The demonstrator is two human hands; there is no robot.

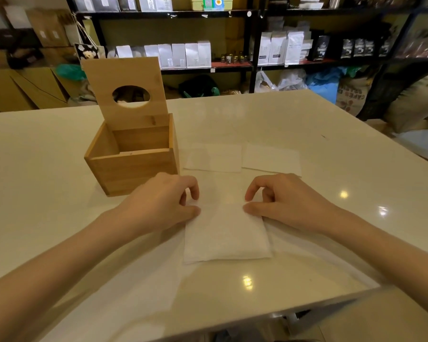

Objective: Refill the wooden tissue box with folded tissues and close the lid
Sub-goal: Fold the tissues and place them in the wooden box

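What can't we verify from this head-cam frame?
- Head view: floor of the wooden box is hidden by its front wall, so any tissues inside can't be seen.
- Tissue top corners are covered by the left hand and right hand; grip unclear.
- Layer counts of the two far tissues: too flat to tell.
- Shelf bag labels: too small.

Both bare forearms come in from the bottom edge and point toward each other in the middle. The left hand (163,201) lies palm down, with the fingers curled loosely and the thumb stretched toward the right. The right hand (282,201) mirrors it: palm down, fingers bent under, thumb pointing to the left. The two thumbs press flat and their tips are near but apart. Neither grip closes around anything; the curled fingertips only touch down lightly. Both wrists are low and straight.
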